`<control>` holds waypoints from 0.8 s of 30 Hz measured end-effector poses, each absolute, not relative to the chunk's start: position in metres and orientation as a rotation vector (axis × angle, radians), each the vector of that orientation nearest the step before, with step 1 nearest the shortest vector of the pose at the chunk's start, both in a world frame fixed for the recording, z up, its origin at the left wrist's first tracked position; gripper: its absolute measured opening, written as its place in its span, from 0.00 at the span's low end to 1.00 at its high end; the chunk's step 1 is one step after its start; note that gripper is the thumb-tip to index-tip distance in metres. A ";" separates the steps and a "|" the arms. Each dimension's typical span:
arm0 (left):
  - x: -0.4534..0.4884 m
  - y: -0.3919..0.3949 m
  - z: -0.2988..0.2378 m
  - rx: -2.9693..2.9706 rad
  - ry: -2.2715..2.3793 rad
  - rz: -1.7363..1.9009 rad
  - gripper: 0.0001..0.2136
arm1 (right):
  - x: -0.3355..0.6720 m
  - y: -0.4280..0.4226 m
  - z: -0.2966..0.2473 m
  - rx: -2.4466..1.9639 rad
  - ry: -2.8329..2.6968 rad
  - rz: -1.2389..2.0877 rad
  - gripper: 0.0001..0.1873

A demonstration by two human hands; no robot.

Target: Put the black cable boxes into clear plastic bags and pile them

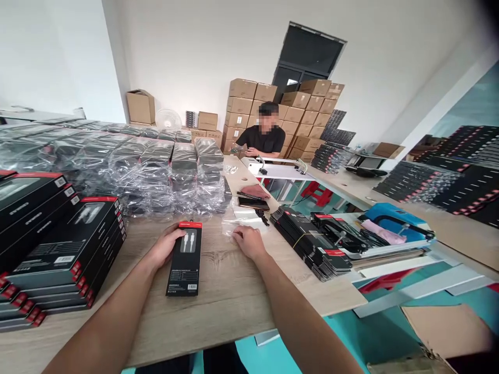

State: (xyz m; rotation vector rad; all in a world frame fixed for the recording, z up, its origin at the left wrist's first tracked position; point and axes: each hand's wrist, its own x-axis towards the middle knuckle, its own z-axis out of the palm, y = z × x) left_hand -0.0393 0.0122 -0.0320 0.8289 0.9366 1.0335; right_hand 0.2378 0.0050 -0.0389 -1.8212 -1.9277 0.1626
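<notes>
My left hand (166, 245) grips the upper left edge of a black retail box (185, 259) on the wooden table (230, 301). The box stands lengthwise and has a red top band and a picture of a white cable. My right hand (249, 243) is to its right, with its fingertips at the near edge of a clear plastic bag (239, 221). I cannot tell whether those fingers grip the bag. Dark flat packets (253, 202) and a reddish pouch (255, 191) lie just beyond the bag.
Stacks of black boxes (58, 239) stand at my left, with shrink-wrapped bundles (156, 171) behind them. A fanned stack of black cards (307, 241) lies to the right. A seated person (261, 140) works at the far table, before stacked cardboard cartons (280, 114).
</notes>
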 end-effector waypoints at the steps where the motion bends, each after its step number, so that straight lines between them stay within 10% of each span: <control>1: -0.039 0.012 -0.033 0.845 0.907 1.031 0.21 | 0.240 0.006 -0.039 -1.812 -1.918 0.181 0.08; 19: -0.034 0.015 -0.034 1.002 0.886 1.021 0.21 | 0.301 0.034 0.059 -1.566 -1.795 0.834 0.15; 24: -0.035 0.013 -0.033 0.964 0.863 1.005 0.23 | 0.293 0.087 0.106 -1.791 -1.680 0.489 0.10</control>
